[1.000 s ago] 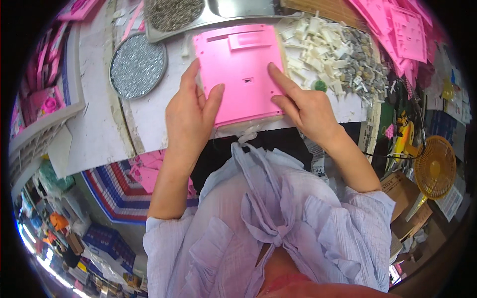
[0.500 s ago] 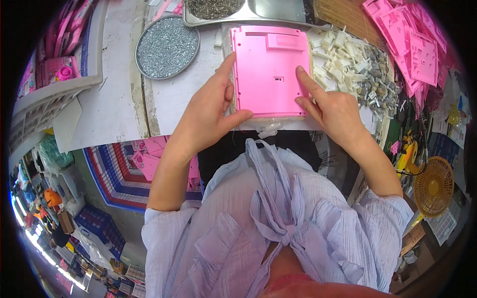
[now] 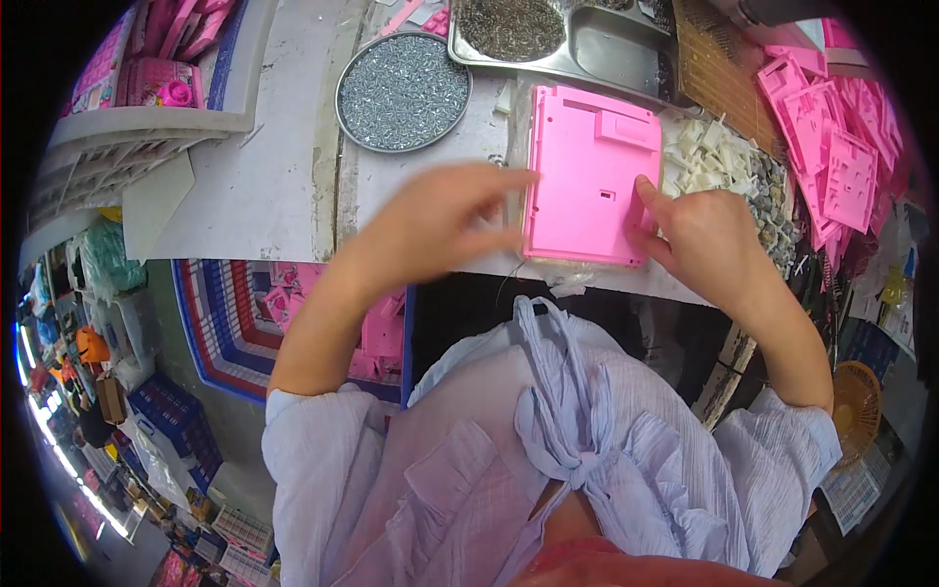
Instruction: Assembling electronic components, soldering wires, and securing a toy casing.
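A pink flat plastic casing [image 3: 577, 196], with small holes and a raised block near its far end, lies on a pad wrapped in clear plastic [image 3: 567, 277]. My right hand [image 3: 719, 240] grips the casing's right edge. Its index fingertip rests on top, the thumb sits close to the edge, and the other fingers curl under the palm. My left hand [image 3: 440, 220], smeared by motion, is at the casing's left side. Its index finger and thumb are apart with nothing between them; the index tip is close to the casing's edge, and I cannot tell whether it touches.
A round tray of small silver metal pieces [image 3: 403, 93] and a steel compartment tray [image 3: 611, 59] stand beyond. Right of the casing are white plastic parts [image 3: 714, 157] and a heap of pink panels [image 3: 846, 166]. A crate with pink parts [image 3: 220, 323] stands below the bench's left side.
My left hand has come away leftward from the casing's near left corner. My right hand stays at the right edge. The whole view has shifted, placing the bench items farther right.
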The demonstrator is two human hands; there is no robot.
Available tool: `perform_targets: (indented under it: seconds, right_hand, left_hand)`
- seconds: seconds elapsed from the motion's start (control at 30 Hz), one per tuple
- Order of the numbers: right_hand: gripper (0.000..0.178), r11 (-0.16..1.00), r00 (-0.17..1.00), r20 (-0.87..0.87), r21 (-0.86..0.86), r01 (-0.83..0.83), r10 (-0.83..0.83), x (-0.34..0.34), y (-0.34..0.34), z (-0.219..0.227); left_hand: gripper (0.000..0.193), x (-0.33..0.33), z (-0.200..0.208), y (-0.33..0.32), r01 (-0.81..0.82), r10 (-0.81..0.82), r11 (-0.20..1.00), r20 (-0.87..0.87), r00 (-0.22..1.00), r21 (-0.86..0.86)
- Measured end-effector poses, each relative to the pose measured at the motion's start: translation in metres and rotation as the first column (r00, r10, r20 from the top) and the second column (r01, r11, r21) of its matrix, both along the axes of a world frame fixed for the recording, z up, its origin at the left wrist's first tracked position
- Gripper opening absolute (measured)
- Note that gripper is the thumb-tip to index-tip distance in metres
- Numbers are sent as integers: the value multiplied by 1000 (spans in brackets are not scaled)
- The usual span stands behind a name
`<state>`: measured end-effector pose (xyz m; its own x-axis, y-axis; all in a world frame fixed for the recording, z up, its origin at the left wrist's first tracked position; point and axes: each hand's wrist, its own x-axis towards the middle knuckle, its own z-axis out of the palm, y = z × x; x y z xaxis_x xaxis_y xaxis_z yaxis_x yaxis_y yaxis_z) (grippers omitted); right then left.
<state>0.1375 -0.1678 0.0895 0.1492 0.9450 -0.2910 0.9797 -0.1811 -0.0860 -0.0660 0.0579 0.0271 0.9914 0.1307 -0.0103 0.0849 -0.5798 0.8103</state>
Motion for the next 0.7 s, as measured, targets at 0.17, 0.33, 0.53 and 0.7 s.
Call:
perform_targets:
  seconds: [0.17,0.33,0.53,0.7]
  right_hand:
    - [18,995,996,5,43,-92,92,10,57,19]
    - [16,789,938,67,521,-325,341,-8,181,-61]
    - [15,820,919,166,414,-395,359,-15,223,-75]
    - [16,838,895,259,329,-435,363,-11,228,-77]
  left_hand:
    - [16,0,-30,66,-489,369,732,327,870,474]
    - [11,7,-32,68,-464,402,778,232,886,424]
    - [10,0,-35,73,-582,462,736,373,805,345]
    - [15,8,-19,44,-565,504,798,279,817,211]
